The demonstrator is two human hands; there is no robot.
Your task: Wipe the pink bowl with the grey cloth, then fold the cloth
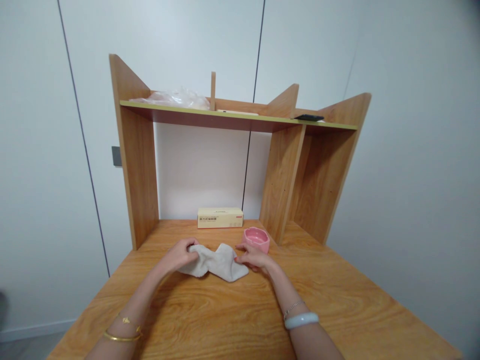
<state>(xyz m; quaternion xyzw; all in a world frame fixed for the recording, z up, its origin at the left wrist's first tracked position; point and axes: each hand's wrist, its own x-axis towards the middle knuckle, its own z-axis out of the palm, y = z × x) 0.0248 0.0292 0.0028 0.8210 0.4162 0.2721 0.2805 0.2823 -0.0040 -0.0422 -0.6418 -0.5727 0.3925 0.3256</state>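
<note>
A pale grey-white cloth point(224, 262), bunched in its middle, stretches between my two hands just above or on the wooden desk. Its left end is gripped by my left hand point(183, 254), whose fingers are curled round it. My right hand point(253, 257) pinches the cloth's right side between thumb and fingers. Right behind that hand stands a pink bowl-like dish point(256, 239) with a wavy rim, its front partly covered by my fingers. I cannot tell whether the hand touches the dish.
The wooden desk point(210, 320) carries a shelf unit point(138, 170) at its back. A cream-coloured box point(220, 218) with printed characters stands below the shelf. On the upper shelf lie a clear plastic bag point(176, 99) and a dark flat object point(309, 118).
</note>
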